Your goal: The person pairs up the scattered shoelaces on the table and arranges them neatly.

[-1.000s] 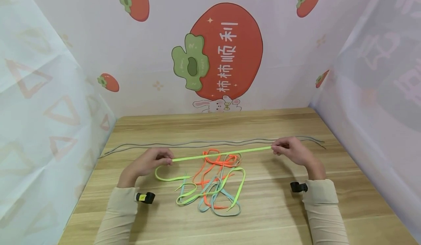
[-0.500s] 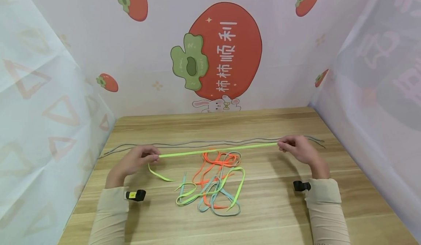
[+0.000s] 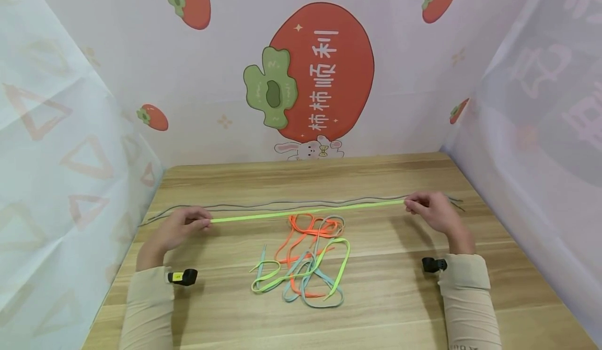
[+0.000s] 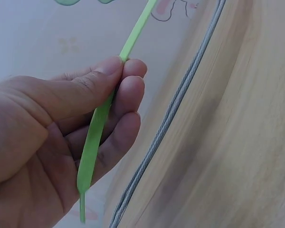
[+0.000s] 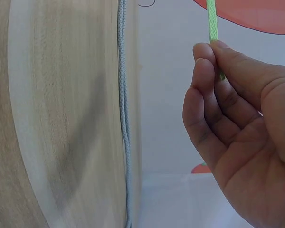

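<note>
A flat neon yellow-green shoelace (image 3: 263, 216) is stretched nearly straight between my two hands, above the table. My left hand (image 3: 177, 228) pinches it between thumb and fingers; in the left wrist view the lace's tail (image 4: 89, 166) crosses the palm and ends in a thin tip. At the other end my right hand (image 3: 435, 213) pinches the lace, and a short bit of the lace (image 5: 222, 76) pokes out below the thumb in the right wrist view. Two grey laces (image 3: 244, 206) lie lengthwise side by side behind the hands.
On the wooden table (image 3: 376, 308), a loose tangle holds an orange shoelace (image 3: 301, 230), a pale blue shoelace (image 3: 320, 305) and another yellow-green shoelace (image 3: 348, 261). Patterned sheets (image 3: 400, 104) stand at the back and both sides.
My left hand has slid left along the yellow-green lace toward its end, and the loose tail hanging from it has gone. The right hand has shifted slightly right and back.
</note>
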Tool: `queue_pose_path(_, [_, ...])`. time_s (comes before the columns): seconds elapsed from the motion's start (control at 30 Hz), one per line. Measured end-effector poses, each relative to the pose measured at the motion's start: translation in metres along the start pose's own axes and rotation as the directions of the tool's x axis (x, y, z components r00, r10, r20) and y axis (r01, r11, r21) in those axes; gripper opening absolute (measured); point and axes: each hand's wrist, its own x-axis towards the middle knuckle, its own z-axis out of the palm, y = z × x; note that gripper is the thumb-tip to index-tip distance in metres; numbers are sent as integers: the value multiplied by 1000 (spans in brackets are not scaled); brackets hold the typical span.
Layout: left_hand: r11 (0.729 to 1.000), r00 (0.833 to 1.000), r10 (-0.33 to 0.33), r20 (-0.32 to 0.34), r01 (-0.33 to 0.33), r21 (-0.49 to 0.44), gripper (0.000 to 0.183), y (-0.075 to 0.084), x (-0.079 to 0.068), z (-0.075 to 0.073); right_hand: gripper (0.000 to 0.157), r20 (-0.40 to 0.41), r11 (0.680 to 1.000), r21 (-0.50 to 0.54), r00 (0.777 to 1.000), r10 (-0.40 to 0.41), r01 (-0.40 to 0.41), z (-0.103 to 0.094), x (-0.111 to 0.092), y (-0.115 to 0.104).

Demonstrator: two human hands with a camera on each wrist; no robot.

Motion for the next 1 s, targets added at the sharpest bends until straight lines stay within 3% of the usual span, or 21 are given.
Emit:
queue_pose_path(0.27, [999, 997, -36, -72, 35, -16, 23, -8, -10, -10, 27, -56, 999, -20, 998, 28, -29, 2, 3, 7])
queue_pose_path(0.6, [995, 985, -44, -170, 58, 76, 20, -14, -18, -18, 30, -118, 997, -52, 992, 53, -60, -1, 0, 13])
queue_pose_path(1.0, [984, 973, -91, -211, 120, 132, 27, -14, -15, -19, 28, -166, 994, -59, 983, 85, -96, 5, 4, 11])
